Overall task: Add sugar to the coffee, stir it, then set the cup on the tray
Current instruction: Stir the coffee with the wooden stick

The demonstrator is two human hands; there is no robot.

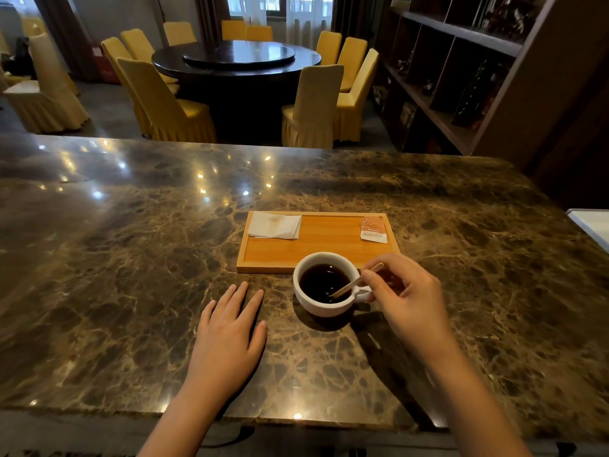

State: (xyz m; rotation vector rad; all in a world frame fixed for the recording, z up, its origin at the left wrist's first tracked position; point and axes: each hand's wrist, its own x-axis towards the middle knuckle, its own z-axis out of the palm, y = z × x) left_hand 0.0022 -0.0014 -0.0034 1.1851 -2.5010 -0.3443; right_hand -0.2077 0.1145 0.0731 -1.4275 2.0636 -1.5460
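Observation:
A white cup (316, 306) of dark coffee stands on the marble counter just in front of the wooden tray (329, 249), its handle pointing right. My right hand (405, 298) pinches a thin wooden stir stick (349, 286) whose lower end dips into the coffee. My left hand (230, 334) lies flat on the counter to the left of the cup, fingers apart, holding nothing. An orange sugar packet (373, 228) rests on the tray's far right corner.
A folded white napkin (274, 225) lies on the tray's far left. The marble counter (131, 258) stretches wide to both sides. A white object (593, 225) sits at the right edge. Beyond stand a round dark table, yellow chairs and a shelf unit.

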